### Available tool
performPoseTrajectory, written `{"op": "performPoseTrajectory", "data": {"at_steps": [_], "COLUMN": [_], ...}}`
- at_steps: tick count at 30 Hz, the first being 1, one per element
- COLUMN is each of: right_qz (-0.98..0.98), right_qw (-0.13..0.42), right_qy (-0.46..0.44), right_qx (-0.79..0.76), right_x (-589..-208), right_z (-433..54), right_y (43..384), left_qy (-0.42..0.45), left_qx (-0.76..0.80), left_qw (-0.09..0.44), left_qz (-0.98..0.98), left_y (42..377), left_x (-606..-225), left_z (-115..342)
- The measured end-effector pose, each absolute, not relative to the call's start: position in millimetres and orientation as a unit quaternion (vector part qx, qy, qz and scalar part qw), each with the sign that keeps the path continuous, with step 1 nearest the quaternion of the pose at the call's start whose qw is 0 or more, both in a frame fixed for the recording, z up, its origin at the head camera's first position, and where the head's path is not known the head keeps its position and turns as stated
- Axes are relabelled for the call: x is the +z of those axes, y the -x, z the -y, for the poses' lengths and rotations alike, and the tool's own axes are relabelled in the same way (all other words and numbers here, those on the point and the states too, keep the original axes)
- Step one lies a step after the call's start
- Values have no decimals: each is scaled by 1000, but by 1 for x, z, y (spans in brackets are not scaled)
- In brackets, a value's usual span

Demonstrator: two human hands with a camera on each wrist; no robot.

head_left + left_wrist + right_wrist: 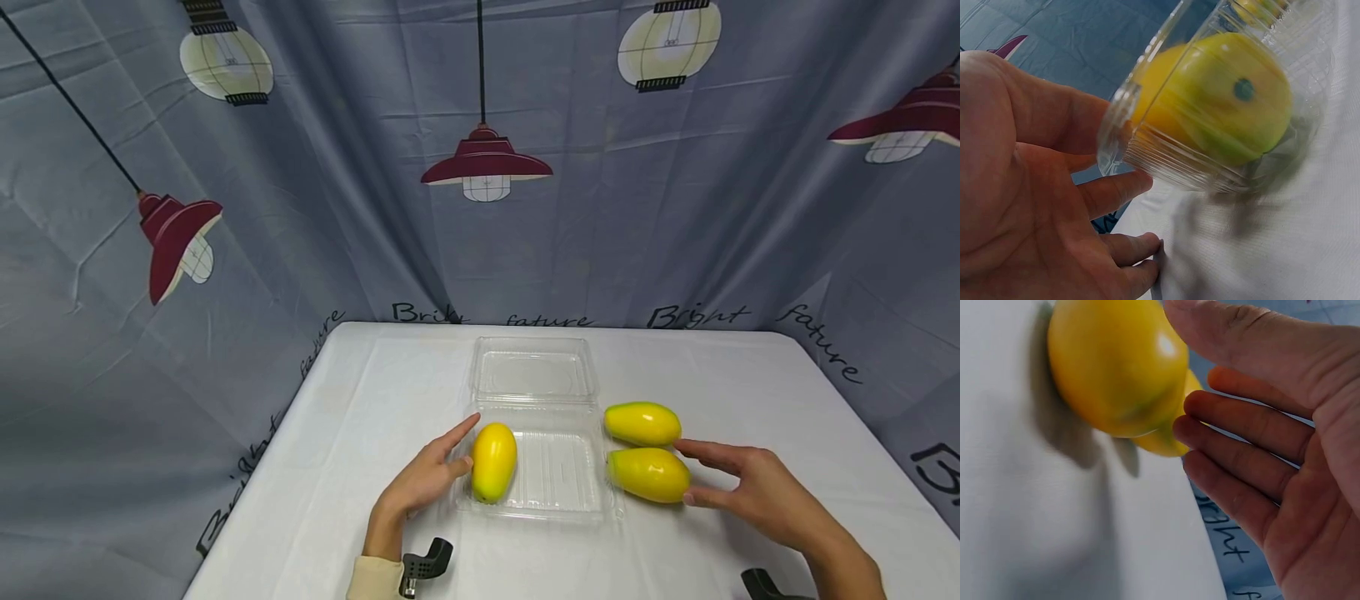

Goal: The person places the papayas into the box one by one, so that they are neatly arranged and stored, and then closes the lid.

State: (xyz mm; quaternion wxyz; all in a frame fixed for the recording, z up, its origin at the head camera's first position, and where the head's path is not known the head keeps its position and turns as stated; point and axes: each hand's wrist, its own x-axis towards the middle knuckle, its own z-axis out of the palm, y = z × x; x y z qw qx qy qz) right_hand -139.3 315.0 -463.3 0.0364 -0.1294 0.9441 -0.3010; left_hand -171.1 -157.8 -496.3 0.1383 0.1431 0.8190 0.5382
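Note:
A clear plastic clamshell box [562, 475] lies with its lid [534, 371] folded back. Inside, at its left side, is an oblong yellow fruit [494, 462], papaya-like and greenish at one end. My left hand [429, 471] is at the box's left wall with fingers extended; in the left wrist view the fruit [1229, 100] shows through that wall. Two similar fruits lie right of the box, one farther back [643, 423] and one nearer [649, 475]. Beside their right ends is my right hand [757, 487], thumb and fingers spread; whether it touches them I cannot tell.
A white-covered table [322, 500] carries everything. Behind and beside it hangs a grey-blue curtain [360, 208] printed with lamps and lettering. Dark camera mounts sit at the left wrist [427, 562] and the right wrist [767, 586].

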Motion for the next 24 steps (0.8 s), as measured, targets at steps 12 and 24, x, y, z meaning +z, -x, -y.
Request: {"op": "performPoseTrajectory", "data": {"at_steps": [12, 24], "right_qz": [-938, -942], "right_qw": [65, 18], "right_qy": [112, 109], "right_qx": [-321, -317], "right_x": [-476, -483], "right_z": [-311, -305], "right_y": [142, 139], "left_qy": [-144, -139], "left_qx": [539, 533], "left_qw": [135, 139], "left_qz": [-819, -823], "left_y": [170, 171], "left_x": [-494, -497], "left_z": [157, 157]}}
